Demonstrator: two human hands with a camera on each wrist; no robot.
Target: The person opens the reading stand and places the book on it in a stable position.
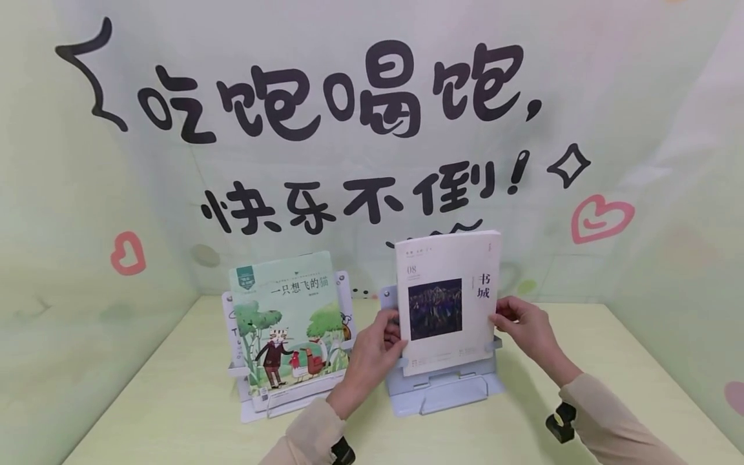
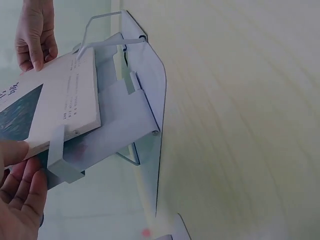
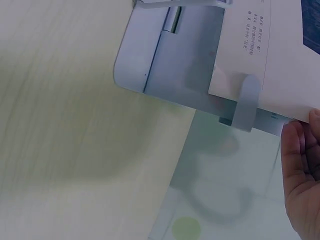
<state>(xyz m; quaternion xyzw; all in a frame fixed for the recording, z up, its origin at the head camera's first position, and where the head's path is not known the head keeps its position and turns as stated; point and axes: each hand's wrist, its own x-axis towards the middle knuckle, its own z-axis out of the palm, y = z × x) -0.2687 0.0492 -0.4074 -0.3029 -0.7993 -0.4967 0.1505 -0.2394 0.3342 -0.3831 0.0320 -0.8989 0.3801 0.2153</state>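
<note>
A white book (image 1: 449, 303) with a dark square picture on its cover leans on a pale blue metal book stand (image 1: 442, 382). My left hand (image 1: 374, 355) grips the book's left edge, with the thumb on the cover and the fingers curled behind. At the right edge, my right hand (image 1: 530, 329) pinches the book between thumb and fingers. In the left wrist view, a side clip (image 2: 61, 157) overlaps the cover near a lower corner. Another clip (image 3: 246, 102) lies over the opposite edge in the right wrist view. The book's lower edge stands above the stand's foot.
To the left, a green picture book (image 1: 290, 323) rests on a second, white stand (image 1: 344, 287), held by its front wire. Both stands are on a pale wooden table (image 1: 174, 361). Behind rises a light green backdrop (image 1: 372, 161) with large black characters.
</note>
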